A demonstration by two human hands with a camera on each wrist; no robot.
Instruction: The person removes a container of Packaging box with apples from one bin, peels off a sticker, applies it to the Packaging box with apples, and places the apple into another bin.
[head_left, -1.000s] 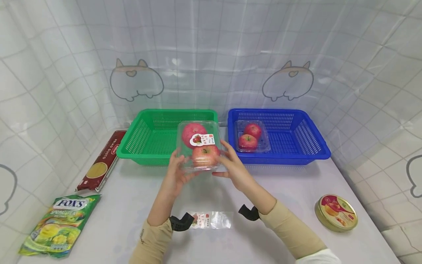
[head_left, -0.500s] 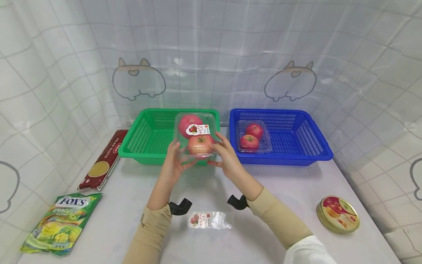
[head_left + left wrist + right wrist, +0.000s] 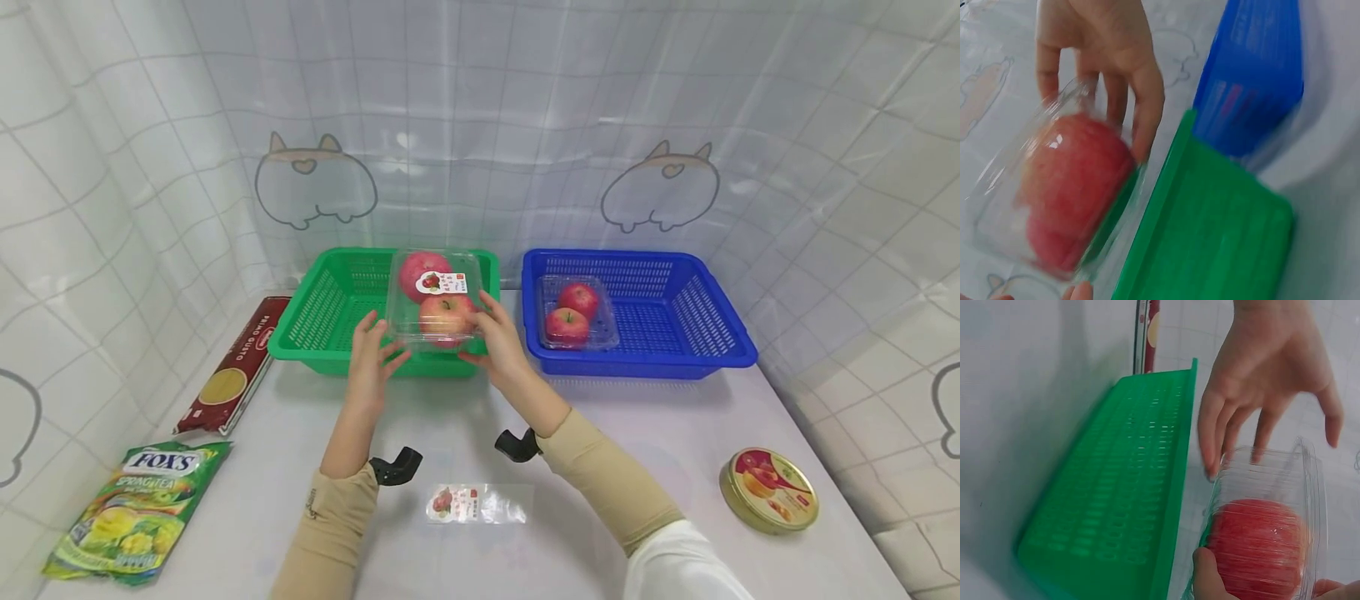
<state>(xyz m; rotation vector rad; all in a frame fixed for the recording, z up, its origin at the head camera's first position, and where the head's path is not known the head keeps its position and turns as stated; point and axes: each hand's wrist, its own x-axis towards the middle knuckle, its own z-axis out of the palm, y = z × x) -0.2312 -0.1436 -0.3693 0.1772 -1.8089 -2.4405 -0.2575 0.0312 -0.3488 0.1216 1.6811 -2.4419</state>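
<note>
A clear plastic clamshell box of apples (image 3: 408, 321) with a white label (image 3: 441, 283) is tilted over the green basket (image 3: 322, 354). My right hand (image 3: 501, 346) grips its near right corner; in the left wrist view, the right hand's fingers (image 3: 1147, 106) reach down along the box's side. At the near left corner, my left hand (image 3: 367, 362) has its fingers spread. The right wrist view has the left hand (image 3: 1272, 369) with its thumb away from the box and some fingertips by the plastic; whether they touch is unclear.
The blue basket (image 3: 622, 360) on the right holds another clear box with two apples (image 3: 568, 325). A label strip (image 3: 478, 504) lies on the table. A brown pasta pack (image 3: 232, 367) and a green candy bag (image 3: 138, 508) lie left, a round tin (image 3: 771, 489) right.
The box has moved away from me and slightly left, further over the green basket. My left hand has loosened and drawn off to the left, while the right hand keeps its grip.
</note>
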